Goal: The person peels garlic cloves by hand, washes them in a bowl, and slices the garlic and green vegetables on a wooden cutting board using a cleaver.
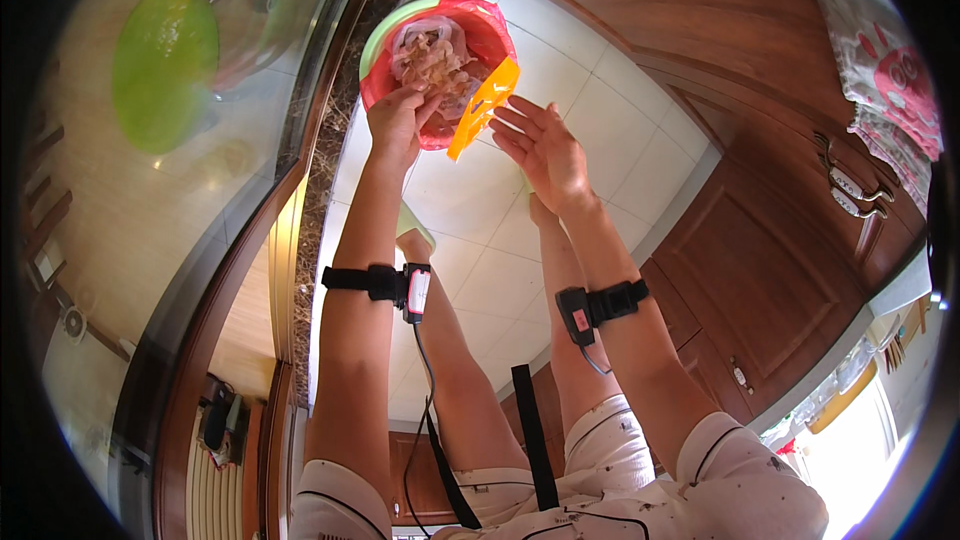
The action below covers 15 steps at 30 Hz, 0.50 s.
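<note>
A round bin [375,45] with a pale green rim and a red plastic liner [491,22] stands on the floor ahead of me. Inside lie a translucent plastic bag and a heap of pale brownish scraps [439,64]. My left hand [397,120] is at the bin's near edge, its thumb and fingers drawn together by the scraps; whether it pinches anything is unclear. An orange plastic packet [484,109] stands tilted at the bin's right rim. My right hand [544,150] is just right of the packet, fingers apart; contact between them cannot be made out.
A glass door [247,217] with a brown frame runs along the left, with a bright green oval [166,67] in its pane. Brown wooden cabinets [765,262] with metal handles line the right. A patterned cloth [877,52] hangs at the upper right. Pale tiles [480,240] cover the floor.
</note>
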Tool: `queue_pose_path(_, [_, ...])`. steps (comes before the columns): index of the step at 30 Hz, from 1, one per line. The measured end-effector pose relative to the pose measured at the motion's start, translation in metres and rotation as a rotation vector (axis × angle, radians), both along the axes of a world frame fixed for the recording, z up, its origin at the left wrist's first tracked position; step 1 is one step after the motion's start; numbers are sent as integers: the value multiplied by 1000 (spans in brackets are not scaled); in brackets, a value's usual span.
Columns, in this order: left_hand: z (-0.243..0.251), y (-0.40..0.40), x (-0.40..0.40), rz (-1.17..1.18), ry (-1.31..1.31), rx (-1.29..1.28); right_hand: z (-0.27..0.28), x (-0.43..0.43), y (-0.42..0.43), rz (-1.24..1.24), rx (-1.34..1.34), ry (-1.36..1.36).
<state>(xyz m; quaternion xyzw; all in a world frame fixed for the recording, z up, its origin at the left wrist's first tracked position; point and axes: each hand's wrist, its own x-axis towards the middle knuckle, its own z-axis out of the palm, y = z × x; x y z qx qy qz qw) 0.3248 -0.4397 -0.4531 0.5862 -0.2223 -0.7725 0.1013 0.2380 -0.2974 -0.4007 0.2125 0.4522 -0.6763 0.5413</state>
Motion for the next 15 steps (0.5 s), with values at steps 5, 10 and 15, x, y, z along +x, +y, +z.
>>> queue_pose_path(5, [-3,-5,-21,63,-237,176,12,3,30,0,104,7])
queue_pose_path(10, [-23,-9,-6,-128,-176,97,30,7,37,-3,145,-53])
queue_pose_path(15, [-4,-10,-12,-195,-224,116,41,2,47,-15,103,-37])
